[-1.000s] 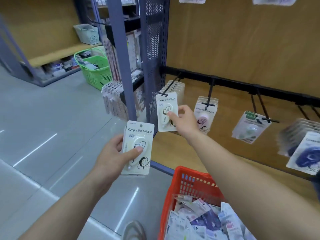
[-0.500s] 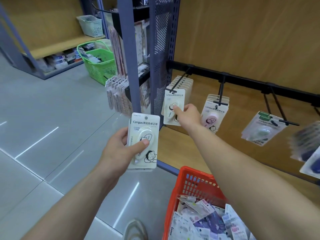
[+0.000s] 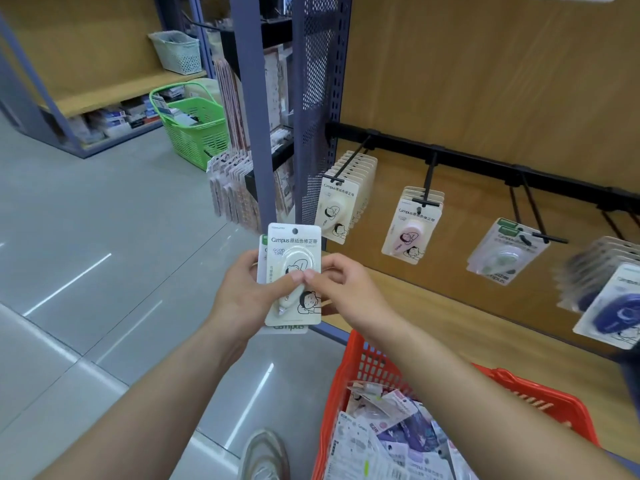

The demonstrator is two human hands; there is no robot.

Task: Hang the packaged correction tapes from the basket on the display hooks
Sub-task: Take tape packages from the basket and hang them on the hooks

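My left hand (image 3: 244,299) grips a small stack of cream packaged correction tapes (image 3: 294,258) from the left side, thumb across the front. My right hand (image 3: 349,292) pinches the front pack at its right edge, thumb tip meeting the left thumb. Up and to the right, a black rail carries display hooks (image 3: 349,161); the leftmost holds a row of matching cream packs (image 3: 337,211). A second hook holds pink packs (image 3: 412,225), a third a green-labelled pack (image 3: 505,251). The red basket (image 3: 363,368) below my right arm holds several mixed packs.
A blue perforated shelf upright (image 3: 317,109) stands just left of the hooks. Blue packs (image 3: 613,306) hang at the far right. A green basket (image 3: 197,129) sits on the floor further back, by a shelf with boxes. My shoe (image 3: 265,455) shows at the bottom edge.
My right hand left the cream pack hanging on the leftmost hook and drew back to the packs in my left hand. The left hand rose slightly toward the middle.
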